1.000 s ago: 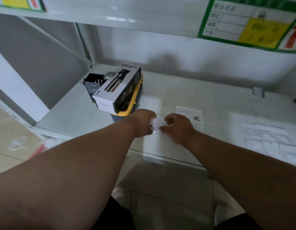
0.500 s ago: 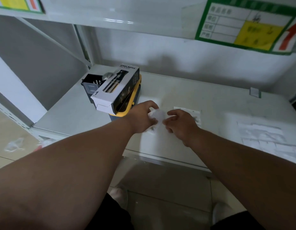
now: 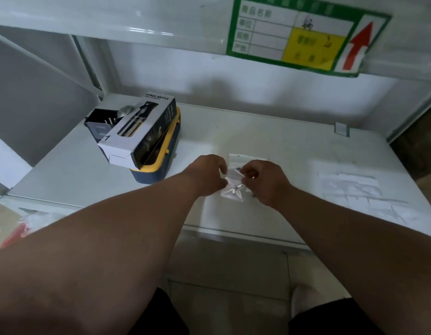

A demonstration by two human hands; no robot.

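A small clear plastic bag (image 3: 233, 187) with little metal parts inside is held just above the white shelf (image 3: 258, 131), near its front edge. My left hand (image 3: 208, 174) pinches the bag's left side and my right hand (image 3: 265, 181) pinches its top right. A second small bag (image 3: 246, 157) lies flat on the shelf just behind my hands, partly hidden by them.
A spray bottle box (image 3: 139, 131) lies on a blue and yellow case (image 3: 161, 170) at the shelf's left, with a black holder (image 3: 101, 123) behind it. Paper sheets (image 3: 354, 192) lie at the right. An upper shelf with a green label (image 3: 304, 35) hangs overhead.
Both hands stayed together on the small bag and shifted slightly right along the shelf. The bag now hangs lower between the fingers, showing the metal parts.
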